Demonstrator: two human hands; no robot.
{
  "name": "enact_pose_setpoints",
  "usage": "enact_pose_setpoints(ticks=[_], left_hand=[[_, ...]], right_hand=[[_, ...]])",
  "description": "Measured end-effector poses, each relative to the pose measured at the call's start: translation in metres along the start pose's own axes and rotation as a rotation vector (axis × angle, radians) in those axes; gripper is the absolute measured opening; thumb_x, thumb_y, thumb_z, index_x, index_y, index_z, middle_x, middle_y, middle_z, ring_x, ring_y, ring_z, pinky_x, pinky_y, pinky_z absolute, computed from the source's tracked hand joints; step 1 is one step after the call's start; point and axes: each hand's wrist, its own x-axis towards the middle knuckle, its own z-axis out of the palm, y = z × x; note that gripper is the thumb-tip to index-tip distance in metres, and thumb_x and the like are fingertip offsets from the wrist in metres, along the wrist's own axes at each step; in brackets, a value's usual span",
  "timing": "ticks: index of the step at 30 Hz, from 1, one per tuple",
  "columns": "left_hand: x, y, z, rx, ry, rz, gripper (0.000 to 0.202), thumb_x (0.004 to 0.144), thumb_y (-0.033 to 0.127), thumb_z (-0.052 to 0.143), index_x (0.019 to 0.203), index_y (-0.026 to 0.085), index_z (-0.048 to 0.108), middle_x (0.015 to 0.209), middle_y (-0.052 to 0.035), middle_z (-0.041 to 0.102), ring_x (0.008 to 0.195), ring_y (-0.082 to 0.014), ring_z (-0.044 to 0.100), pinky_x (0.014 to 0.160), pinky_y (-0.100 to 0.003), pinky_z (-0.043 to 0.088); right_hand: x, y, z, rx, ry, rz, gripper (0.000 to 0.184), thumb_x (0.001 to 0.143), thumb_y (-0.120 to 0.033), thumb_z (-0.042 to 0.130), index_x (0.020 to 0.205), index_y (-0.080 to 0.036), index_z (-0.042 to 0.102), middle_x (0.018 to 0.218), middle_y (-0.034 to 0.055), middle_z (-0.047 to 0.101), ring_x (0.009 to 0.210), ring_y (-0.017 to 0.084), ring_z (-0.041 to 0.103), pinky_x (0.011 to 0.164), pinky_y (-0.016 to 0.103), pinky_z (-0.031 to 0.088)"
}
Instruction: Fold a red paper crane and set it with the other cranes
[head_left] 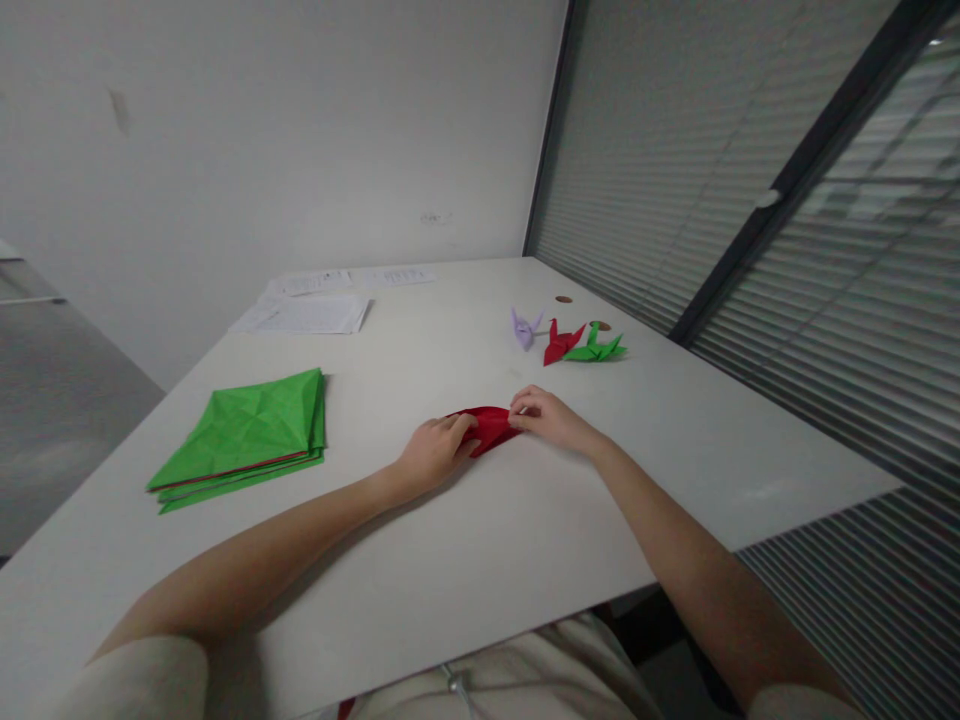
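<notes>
A piece of red origami paper (493,428), partly folded, lies between my two hands on the white table (420,580). My left hand (437,452) grips its left end, the fingers over the top and the thumb nearer me. At the paper's right end, my right hand (546,415) pinches the edge between thumb and fingertips. Part of the paper is hidden under my left fingers, so its full shape does not show.
Three folded paper cranes stand beyond my right hand: a purple crane (525,330), a red crane (561,343) and a green crane (596,346). To the left lies a stack of creased green paper (255,425). Printed sheets (311,312) lie at the back left, and blinds (750,250) flank the right.
</notes>
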Motion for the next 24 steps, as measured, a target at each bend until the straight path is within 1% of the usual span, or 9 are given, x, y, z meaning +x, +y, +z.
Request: enact_pose_setpoints(ticks=[3,6,8,11,13,16,20,22,24], left_hand=[[-0.001,-0.003,0.0,0.029,0.071,0.028,0.032,0.092,0.032,0.05,0.12,0.018,0.051,0.106,-0.0097,0.061,0.086,-0.0204,0.062,0.075,-0.033,0.048],[0.0,-0.006,0.0,0.11,0.111,0.106,0.025,0.091,0.035,0.051,0.106,0.017,0.06,0.105,-0.011,0.061,0.094,-0.0239,0.059,0.083,-0.039,0.046],[0.001,-0.006,0.002,0.117,0.095,0.156,0.024,0.092,0.035,0.049,0.098,0.016,0.062,0.1,-0.0104,0.063,0.094,-0.0239,0.059,0.085,-0.039,0.045],[0.002,-0.001,0.004,0.11,0.068,0.204,0.028,0.094,0.037,0.046,0.098,0.015,0.062,0.093,-0.0097,0.065,0.089,-0.0223,0.06,0.082,-0.037,0.043],[0.001,0.004,0.004,0.124,0.061,0.254,0.03,0.094,0.039,0.044,0.099,0.014,0.061,0.091,-0.01,0.066,0.088,-0.0218,0.06,0.081,-0.036,0.042],[0.0,0.012,0.003,0.133,0.045,0.36,0.031,0.097,0.035,0.039,0.1,0.014,0.061,0.088,-0.0106,0.067,0.086,-0.0206,0.061,0.08,-0.035,0.039],[-0.003,0.019,-0.001,0.088,0.021,0.461,0.031,0.098,0.031,0.037,0.105,0.015,0.062,0.092,-0.0124,0.069,0.092,-0.0212,0.062,0.085,-0.037,0.036],[-0.005,0.021,-0.005,0.047,0.025,0.462,0.03,0.097,0.031,0.039,0.108,0.016,0.062,0.098,-0.0126,0.069,0.097,-0.0219,0.061,0.088,-0.038,0.036],[-0.005,0.021,-0.009,0.007,0.068,0.401,0.029,0.095,0.032,0.043,0.111,0.017,0.061,0.104,-0.012,0.069,0.102,-0.023,0.06,0.09,-0.039,0.035]], right_hand=[[0.001,0.0,0.0,0.019,-0.005,-0.02,0.015,0.076,-0.03,0.062,0.072,-0.017,0.067,0.088,0.0055,0.061,0.074,0.015,0.058,0.07,0.029,0.047],[0.001,0.0,0.002,-0.04,-0.007,-0.026,0.015,0.076,-0.03,0.062,0.071,-0.017,0.067,0.082,0.0054,0.064,0.075,0.017,0.059,0.072,0.03,0.046],[0.002,0.0,0.006,-0.036,0.029,0.011,0.017,0.078,-0.033,0.061,0.072,-0.017,0.065,0.075,0.0039,0.064,0.071,0.016,0.059,0.068,0.029,0.046],[0.003,-0.001,0.011,0.021,0.132,0.054,0.017,0.076,-0.034,0.062,0.083,-0.018,0.061,0.069,0.0003,0.063,0.065,0.015,0.059,0.062,0.027,0.046],[0.003,-0.003,0.012,0.004,0.158,0.085,0.018,0.072,-0.026,0.064,0.089,-0.018,0.061,0.07,-0.0009,0.063,0.062,0.014,0.058,0.06,0.024,0.046],[0.001,-0.007,0.01,-0.085,0.102,0.168,0.02,0.069,-0.016,0.061,0.088,-0.018,0.064,0.072,0.0006,0.066,0.059,0.012,0.057,0.057,0.023,0.044],[-0.002,-0.014,0.007,-0.208,0.07,0.195,0.014,0.069,-0.016,0.063,0.081,-0.018,0.068,0.081,0.0042,0.071,0.064,0.014,0.059,0.062,0.025,0.045],[-0.003,-0.017,0.006,-0.254,0.033,0.203,0.011,0.069,-0.017,0.064,0.079,-0.018,0.069,0.08,0.0043,0.072,0.065,0.015,0.06,0.064,0.026,0.045],[-0.003,-0.018,0.006,-0.29,-0.027,0.212,0.009,0.069,-0.017,0.065,0.077,-0.019,0.07,0.077,0.0036,0.072,0.066,0.016,0.061,0.064,0.025,0.044]])
